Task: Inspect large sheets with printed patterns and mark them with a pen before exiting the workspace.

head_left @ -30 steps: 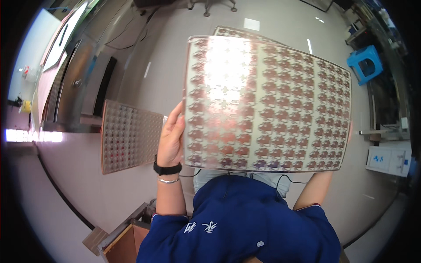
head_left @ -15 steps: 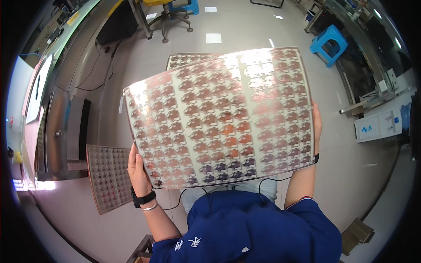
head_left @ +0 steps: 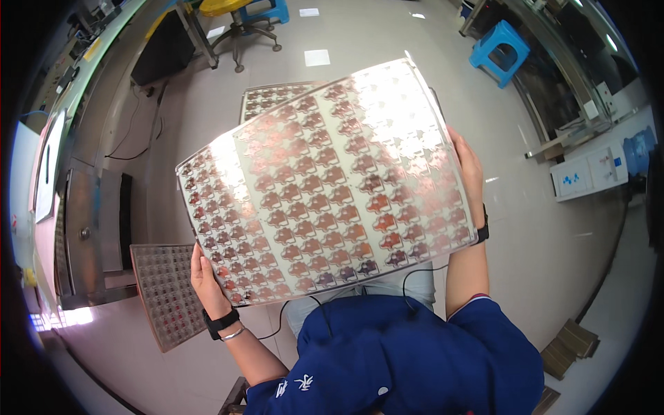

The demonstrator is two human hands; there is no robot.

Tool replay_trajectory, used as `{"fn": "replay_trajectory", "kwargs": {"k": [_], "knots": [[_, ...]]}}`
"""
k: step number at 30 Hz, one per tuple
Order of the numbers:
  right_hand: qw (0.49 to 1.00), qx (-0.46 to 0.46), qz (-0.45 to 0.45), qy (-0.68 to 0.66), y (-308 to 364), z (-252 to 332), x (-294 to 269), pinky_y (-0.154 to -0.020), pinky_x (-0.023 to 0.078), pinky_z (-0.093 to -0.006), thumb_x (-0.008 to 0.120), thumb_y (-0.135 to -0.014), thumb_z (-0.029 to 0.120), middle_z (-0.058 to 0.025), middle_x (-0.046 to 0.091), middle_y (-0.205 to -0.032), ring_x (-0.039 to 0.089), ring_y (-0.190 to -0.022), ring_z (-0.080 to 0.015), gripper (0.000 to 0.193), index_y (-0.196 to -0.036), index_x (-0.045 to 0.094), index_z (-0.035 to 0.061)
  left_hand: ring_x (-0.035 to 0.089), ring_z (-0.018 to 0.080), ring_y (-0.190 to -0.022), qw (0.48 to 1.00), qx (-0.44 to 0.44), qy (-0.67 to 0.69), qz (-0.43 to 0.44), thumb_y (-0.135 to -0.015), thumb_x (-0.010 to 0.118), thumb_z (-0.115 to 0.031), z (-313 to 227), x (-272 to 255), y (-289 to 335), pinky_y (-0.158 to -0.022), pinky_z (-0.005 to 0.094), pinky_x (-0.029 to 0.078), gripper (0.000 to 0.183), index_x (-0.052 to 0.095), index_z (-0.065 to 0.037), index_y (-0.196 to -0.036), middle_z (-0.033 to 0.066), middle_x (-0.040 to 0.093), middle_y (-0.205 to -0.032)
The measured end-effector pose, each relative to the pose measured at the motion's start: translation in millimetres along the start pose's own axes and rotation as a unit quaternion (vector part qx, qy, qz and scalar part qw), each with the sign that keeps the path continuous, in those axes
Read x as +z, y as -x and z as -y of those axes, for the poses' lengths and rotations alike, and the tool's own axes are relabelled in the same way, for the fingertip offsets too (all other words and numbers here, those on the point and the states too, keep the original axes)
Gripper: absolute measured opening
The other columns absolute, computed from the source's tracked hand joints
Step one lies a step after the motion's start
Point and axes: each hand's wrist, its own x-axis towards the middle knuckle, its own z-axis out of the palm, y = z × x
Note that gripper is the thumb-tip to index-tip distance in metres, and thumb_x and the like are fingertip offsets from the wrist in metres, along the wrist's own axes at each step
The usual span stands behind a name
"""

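A large, stiff rectangular panel (head_left: 315, 200) is held up in front of me, tilted with its right side higher. Rows of small identical brownish shapes cover it, some orange or dark, and bright glare hides much of its upper right. My left hand (head_left: 207, 282) is closed on the lower left edge, thumb in front. On the right edge my right hand (head_left: 467, 164) grips the panel, its fingertips partly hidden behind it. A similar panel (head_left: 164, 297) leans at the lower left, and part of another (head_left: 257, 97) shows beyond the held one.
On the left runs a long bench (head_left: 97, 76) with a metal cabinet (head_left: 84, 214) below. A yellow chair (head_left: 225, 7) and a blue stool (head_left: 499, 54) stand farther off. At right are a white cabinet (head_left: 588, 173) and brown stacked pieces (head_left: 570, 346).
The held panel has turned counterclockwise and shifted a little left. My right hand has risen, my left has lowered, and the glare on the panel has spread at the upper right.
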Motion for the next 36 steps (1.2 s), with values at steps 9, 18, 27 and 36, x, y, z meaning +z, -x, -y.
{"fn": "replay_trajectory", "kwargs": {"k": [9,18,27,36], "knots": [[0.998,0.042,-0.017,-0.044,0.8,-3.6,18.3,-0.075,0.051,-0.0243,0.034,-0.098,0.024,-0.0145,0.061,-0.105,0.061,-0.088,-0.0123,0.04,-0.12,0.05,-0.0063,0.051,0.0048,-0.063,1.0,-0.01,-0.008,-0.003,-0.096,0.044,-0.015,28.5,-24.1,-8.7,-0.047,0.018,0.042,0.037,0.043,-0.003,-0.131,0.0036,0.058,-0.11],[0.999,0.044,0.016,-0.024,-8.1,-16.1,15.3,-0.075,0.051,-0.0247,0.033,-0.099,0.028,-0.012,0.06,-0.108,0.061,-0.089,-0.0125,0.043,-0.121,0.049,-0.0044,0.055,0.007,-0.074,1.0,-0.027,-0.012,0.002,-0.095,0.046,-0.015,12.4,-12.8,-0.2,-0.063,0.0208,0.048,0.041,0.04,0.0,-0.132,0.0071,0.057,-0.115],[0.963,0.182,0.17,-0.099,-17.3,-11.1,10.0,-0.074,0.054,-0.0326,0.041,-0.091,0.024,-0.0176,0.062,-0.1,0.065,-0.084,-0.0234,0.04,-0.117,0.048,-0.0062,0.053,0.0133,-0.101,0.974,-0.071,0.166,0.138,-0.097,0.039,-0.036,19.5,-63.8,-7.8,-0.084,0.0257,0.044,0.055,0.033,0.002,-0.136,0.0126,0.045,-0.133],[0.901,0.208,0.367,-0.099,52.3,-69.8,136.6,-0.084,0.048,-0.0299,0.051,-0.09,0.012,-0.0125,0.053,-0.118,0.055,-0.103,-0.0174,0.045,-0.129,0.036,-0.0032,0.051,0.0263,-0.112,0.717,-0.031,0.692,0.084,-0.096,0.042,-0.028,113.4,-84.3,50.0,-0.094,0.0405,0.043,0.039,0.043,-0.005,-0.126,0.0126,0.05,-0.127]]}}
